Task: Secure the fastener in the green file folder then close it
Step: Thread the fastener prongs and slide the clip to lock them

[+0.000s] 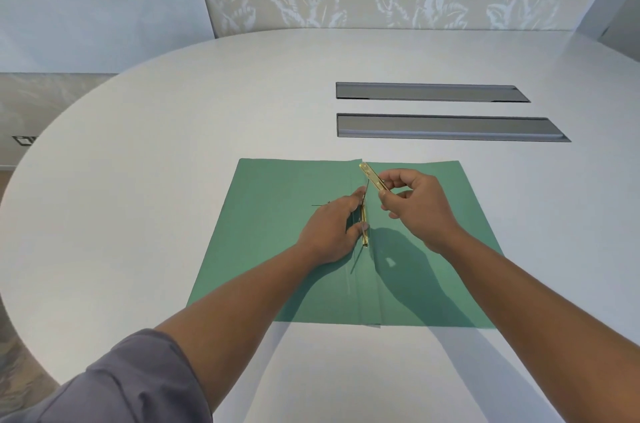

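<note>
A green file folder lies open and flat on the white table. Along its centre fold sits a brass fastener base. My left hand pinches that base, with a thin upright prong next to the forefinger. My right hand holds a separate brass fastener bar tilted above the fold, its far end pointing up and left. Parts of the base are hidden under my left fingers.
The round white table has two grey recessed cable trays behind the folder on the right. A patterned wall stands beyond the table's far edge. The table's curved rim drops off at left.
</note>
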{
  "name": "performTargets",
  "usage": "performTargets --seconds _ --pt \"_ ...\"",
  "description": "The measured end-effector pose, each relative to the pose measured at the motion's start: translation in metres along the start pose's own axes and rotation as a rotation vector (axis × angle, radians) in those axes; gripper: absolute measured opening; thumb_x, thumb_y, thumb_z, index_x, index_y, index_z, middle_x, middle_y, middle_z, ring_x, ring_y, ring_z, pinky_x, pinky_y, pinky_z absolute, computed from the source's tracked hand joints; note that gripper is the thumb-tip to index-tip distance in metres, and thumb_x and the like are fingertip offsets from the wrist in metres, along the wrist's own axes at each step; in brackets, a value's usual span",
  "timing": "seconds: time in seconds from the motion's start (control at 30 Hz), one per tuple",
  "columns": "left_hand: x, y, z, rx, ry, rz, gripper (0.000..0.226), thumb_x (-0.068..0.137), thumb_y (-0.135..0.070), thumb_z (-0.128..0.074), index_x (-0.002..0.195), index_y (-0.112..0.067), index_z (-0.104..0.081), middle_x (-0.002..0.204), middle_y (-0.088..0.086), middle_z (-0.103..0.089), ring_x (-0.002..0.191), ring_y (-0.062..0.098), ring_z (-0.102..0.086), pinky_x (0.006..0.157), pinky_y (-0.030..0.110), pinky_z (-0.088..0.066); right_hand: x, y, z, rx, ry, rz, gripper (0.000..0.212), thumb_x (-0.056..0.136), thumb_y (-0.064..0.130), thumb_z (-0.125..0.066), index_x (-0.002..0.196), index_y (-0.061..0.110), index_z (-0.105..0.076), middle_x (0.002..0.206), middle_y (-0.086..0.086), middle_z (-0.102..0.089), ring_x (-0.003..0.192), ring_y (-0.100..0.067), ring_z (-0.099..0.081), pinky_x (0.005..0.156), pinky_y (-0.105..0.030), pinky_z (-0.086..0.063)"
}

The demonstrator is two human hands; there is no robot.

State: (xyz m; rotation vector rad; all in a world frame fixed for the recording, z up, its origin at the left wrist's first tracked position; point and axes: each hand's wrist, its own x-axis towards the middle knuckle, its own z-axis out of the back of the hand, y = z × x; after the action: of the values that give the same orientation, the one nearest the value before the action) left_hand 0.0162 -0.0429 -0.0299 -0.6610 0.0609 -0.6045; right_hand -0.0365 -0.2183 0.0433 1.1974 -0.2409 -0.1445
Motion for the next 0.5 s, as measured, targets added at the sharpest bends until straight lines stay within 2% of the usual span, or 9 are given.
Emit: performTargets --seconds 0.23,0.37,0.5 --pt "-0.0003 -0.0017 0.0005 0.007 -0.004 0.0 0.063 0.095 -0.034 -0.061 0.152 -0.021 -0.039 0.147 -0.003 -0.057 0.127 0.026 -0.056 0.104 0.043 -0.047 -0.0006 0.0022 -0.0034 -0.06 0.028 0.024 0.022 0.089 0.015 -0.072 0.098 0.036 -0.074 0.091 0.011 -0.071 0.061 -0.013 -0.067 0.057 -0.02 -0.056" --pt "-0.0013 -0.0021 0.0008 -0.003 0.0 0.01 0.066 0.096 -0.035 -0.061 0.156 -0.026 -0.033 0.151 -0.005 -0.054 0.132 0.023 -0.053 0.108 0.042 -0.044 0.0009 0.003 -0.0044 -0.094 0.01 0.035 0.026 0.089 0.016 -0.072 0.095 0.041 -0.072 0.089 0.014 -0.071 0.06 -0.008 -0.066 0.059 -0.028 -0.062" --pt "-0.0016 -0.0027 0.0013 -0.007 0.001 0.027 0.073 0.097 -0.037 -0.061 0.159 -0.032 -0.024 0.146 -0.006 -0.057 0.132 0.023 -0.052 0.108 0.04 -0.043 0.0022 0.0052 -0.0051 -0.11 0.006 0.039 0.029 0.089 0.017 -0.072 0.091 0.045 -0.07 0.086 0.022 -0.069 0.063 -0.01 -0.069 0.058 -0.026 -0.061"
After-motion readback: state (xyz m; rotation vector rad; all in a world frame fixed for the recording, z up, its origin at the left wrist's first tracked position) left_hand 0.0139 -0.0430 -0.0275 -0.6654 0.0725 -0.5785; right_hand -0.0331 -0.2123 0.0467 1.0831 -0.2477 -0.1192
